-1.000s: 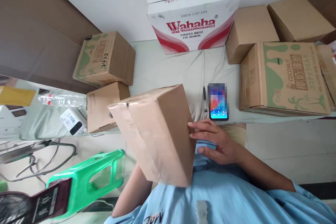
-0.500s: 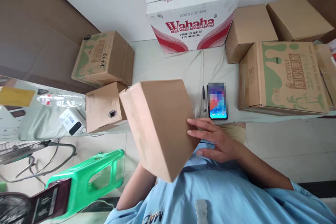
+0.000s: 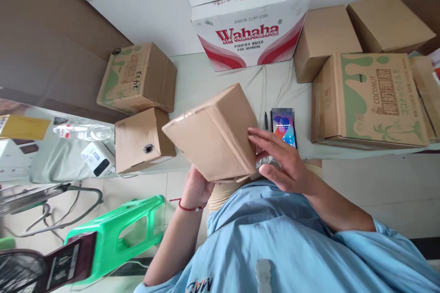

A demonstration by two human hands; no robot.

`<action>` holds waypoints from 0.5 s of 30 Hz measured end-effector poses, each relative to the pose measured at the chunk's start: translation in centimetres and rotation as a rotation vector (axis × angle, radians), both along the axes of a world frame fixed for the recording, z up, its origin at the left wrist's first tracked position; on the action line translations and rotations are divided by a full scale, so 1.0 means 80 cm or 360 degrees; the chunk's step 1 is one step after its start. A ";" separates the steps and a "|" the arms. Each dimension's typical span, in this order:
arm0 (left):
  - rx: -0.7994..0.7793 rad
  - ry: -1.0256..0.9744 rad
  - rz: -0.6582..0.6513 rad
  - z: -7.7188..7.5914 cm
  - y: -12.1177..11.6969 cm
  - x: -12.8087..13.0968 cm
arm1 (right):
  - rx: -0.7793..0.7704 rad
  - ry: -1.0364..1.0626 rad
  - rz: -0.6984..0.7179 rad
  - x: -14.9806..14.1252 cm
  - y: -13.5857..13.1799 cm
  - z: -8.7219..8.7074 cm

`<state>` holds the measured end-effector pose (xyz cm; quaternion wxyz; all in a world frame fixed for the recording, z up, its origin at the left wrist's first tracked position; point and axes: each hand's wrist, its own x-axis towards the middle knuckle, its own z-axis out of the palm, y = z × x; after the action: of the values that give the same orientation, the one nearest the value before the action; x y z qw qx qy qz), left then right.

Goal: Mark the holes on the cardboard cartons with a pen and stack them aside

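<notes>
A plain brown cardboard box (image 3: 213,132) is held tilted above the table's front edge, with a taped seam along its top edge. My left hand (image 3: 197,187) grips it from below; a red cord bracelet circles that wrist and its fingers are mostly hidden behind the box. At the box's right side, my right hand (image 3: 280,160) has its fingers stretched out and spread, the fingertips against the cardboard. Just beyond the right hand lie a smartphone (image 3: 283,130) with its screen lit and a dark pen (image 3: 266,121), both partly covered by that hand.
A white Wahaha water carton (image 3: 250,32) stands at the back. Coconut-print boxes stand left (image 3: 137,78) and right (image 3: 371,100), beside plain boxes. A plastic bottle (image 3: 82,132) and white device (image 3: 98,158) lie at left. A green stool (image 3: 113,233) is on the floor.
The box has been turned and raised, so a different face and its lower flap edge show. My left hand has come into view beneath it. The right hand has moved slightly up.
</notes>
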<state>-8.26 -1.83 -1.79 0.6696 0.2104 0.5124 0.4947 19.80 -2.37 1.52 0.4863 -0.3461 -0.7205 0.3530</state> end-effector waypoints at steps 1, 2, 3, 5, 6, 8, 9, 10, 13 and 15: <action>0.0039 0.0034 -0.0011 0.007 0.000 -0.001 | -0.0072 0.0079 0.0055 0.000 0.004 0.005; 0.0073 0.0068 -0.0052 0.015 0.001 -0.001 | -0.0129 0.0140 0.0103 0.000 0.009 0.011; 0.0101 0.0097 -0.0124 0.022 0.002 0.000 | -0.0158 0.0172 0.0136 0.000 0.014 0.016; 0.0142 0.0150 -0.0279 0.035 0.006 0.006 | -0.0126 0.0140 0.0142 0.002 0.026 0.025; 0.0158 0.0169 -0.0331 0.041 0.008 0.010 | -0.0094 0.0092 0.0121 0.003 0.032 0.028; 0.0207 0.0202 -0.0365 0.048 0.014 0.018 | -0.0045 -0.0013 0.0068 0.006 0.045 0.030; 0.0237 0.0223 -0.0353 0.050 0.016 0.022 | -0.0044 -0.0050 0.0047 0.006 0.050 0.028; 0.0265 0.0252 -0.0331 0.050 0.019 0.025 | -0.0060 -0.0069 0.0027 0.007 0.054 0.025; 0.0341 0.0369 -0.0250 0.046 0.023 0.029 | -0.0138 -0.0071 -0.0063 0.005 0.057 0.009; 0.0391 0.0454 -0.0201 0.039 0.024 0.029 | -0.0215 -0.0081 -0.0162 0.004 0.052 -0.006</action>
<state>-5.98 0.13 1.34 0.5893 0.3902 0.5236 0.4758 20.12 1.82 1.07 0.4606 -0.4232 -0.6886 0.3667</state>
